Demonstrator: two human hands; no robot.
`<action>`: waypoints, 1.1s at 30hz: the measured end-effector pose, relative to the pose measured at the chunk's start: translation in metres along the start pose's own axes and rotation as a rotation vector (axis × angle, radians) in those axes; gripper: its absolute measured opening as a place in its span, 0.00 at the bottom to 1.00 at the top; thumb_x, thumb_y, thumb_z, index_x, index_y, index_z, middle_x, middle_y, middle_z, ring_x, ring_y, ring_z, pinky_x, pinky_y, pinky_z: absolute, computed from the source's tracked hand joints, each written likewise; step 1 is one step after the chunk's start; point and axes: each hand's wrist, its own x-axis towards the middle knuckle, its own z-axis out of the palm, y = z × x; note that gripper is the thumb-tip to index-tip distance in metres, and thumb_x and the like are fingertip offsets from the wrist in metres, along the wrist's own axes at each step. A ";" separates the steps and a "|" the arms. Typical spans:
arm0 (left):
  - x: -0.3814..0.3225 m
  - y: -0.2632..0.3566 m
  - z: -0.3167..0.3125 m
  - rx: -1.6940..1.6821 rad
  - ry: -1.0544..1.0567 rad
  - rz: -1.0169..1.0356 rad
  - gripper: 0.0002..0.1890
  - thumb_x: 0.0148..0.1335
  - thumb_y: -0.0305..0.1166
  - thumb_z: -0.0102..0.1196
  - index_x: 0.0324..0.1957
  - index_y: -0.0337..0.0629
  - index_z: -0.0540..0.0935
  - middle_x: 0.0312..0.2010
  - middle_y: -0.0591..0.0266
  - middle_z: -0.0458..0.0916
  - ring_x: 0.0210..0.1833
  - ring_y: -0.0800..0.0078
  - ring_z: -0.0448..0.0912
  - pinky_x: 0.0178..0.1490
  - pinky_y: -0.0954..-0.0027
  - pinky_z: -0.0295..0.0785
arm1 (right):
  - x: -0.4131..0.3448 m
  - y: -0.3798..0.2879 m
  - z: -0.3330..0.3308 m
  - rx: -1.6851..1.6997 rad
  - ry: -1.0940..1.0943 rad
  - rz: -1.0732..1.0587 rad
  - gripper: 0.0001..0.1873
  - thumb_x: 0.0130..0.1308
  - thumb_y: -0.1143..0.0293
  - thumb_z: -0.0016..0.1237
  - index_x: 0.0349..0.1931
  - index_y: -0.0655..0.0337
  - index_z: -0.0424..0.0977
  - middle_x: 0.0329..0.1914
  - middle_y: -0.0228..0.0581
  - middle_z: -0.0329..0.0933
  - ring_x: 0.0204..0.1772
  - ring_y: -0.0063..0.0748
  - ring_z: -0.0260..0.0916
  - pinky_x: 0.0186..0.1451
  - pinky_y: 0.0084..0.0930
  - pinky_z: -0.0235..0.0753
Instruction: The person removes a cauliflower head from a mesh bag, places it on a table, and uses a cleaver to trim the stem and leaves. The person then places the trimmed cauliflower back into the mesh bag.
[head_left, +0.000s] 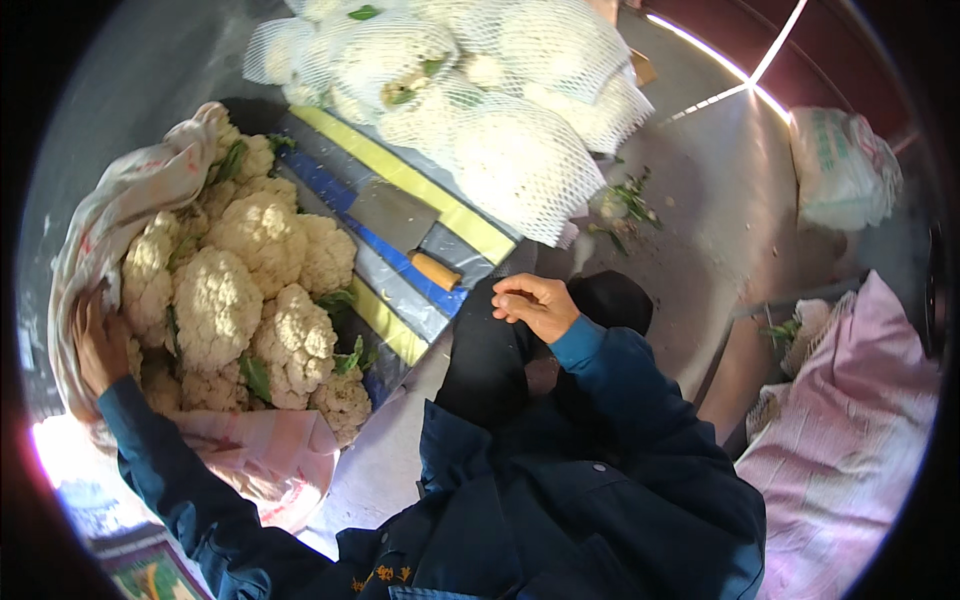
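My left hand (101, 341) rests at the inner edge of a woven sack (112, 199) at the left, its fingertips beside the rolled-back cloth; whether it grips the cloth is not plain. Several cauliflower heads (217, 300) with a few green leaves fill the sack. A cleaver with a wooden handle (435, 271) lies on a striped grey, blue and yellow sheet, its blade (394, 214) pointing up and left. My right hand (536, 304), over my lap near the handle's end, has curled fingers and nothing visible in it. Cauliflowers in white foam net sleeves (517, 150) are piled at the top.
Leaf trimmings (634, 199) lie on the floor right of the pile. A tied white plastic sack (844, 169) stands at the upper right. Pink woven sacking (847, 450) covers something at the lower right. A printed box (157, 570) shows at the lower left.
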 end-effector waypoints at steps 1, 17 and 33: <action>-0.012 -0.037 0.029 0.030 0.031 -0.020 0.23 0.64 0.29 0.56 0.62 0.39 0.78 0.67 0.46 0.73 0.72 0.48 0.66 0.72 0.55 0.63 | -0.002 0.002 0.001 0.010 0.002 -0.012 0.13 0.70 0.72 0.57 0.51 0.69 0.78 0.40 0.40 0.83 0.41 0.26 0.83 0.43 0.22 0.80; 0.013 0.042 -0.045 -0.149 0.050 -0.259 0.19 0.58 0.28 0.60 0.54 0.45 0.83 0.57 0.52 0.81 0.62 0.51 0.76 0.65 0.58 0.70 | -0.016 0.032 -0.009 -0.035 0.052 -0.071 0.14 0.73 0.72 0.52 0.53 0.71 0.76 0.42 0.46 0.83 0.36 0.29 0.82 0.38 0.23 0.81; 0.055 -0.025 -0.046 -0.838 0.383 -0.862 0.28 0.61 0.41 0.68 0.57 0.29 0.81 0.43 0.57 0.87 0.47 0.74 0.82 0.53 0.73 0.74 | -0.016 0.033 -0.015 -0.042 0.059 -0.077 0.14 0.74 0.72 0.50 0.54 0.70 0.75 0.43 0.45 0.82 0.36 0.30 0.81 0.38 0.24 0.81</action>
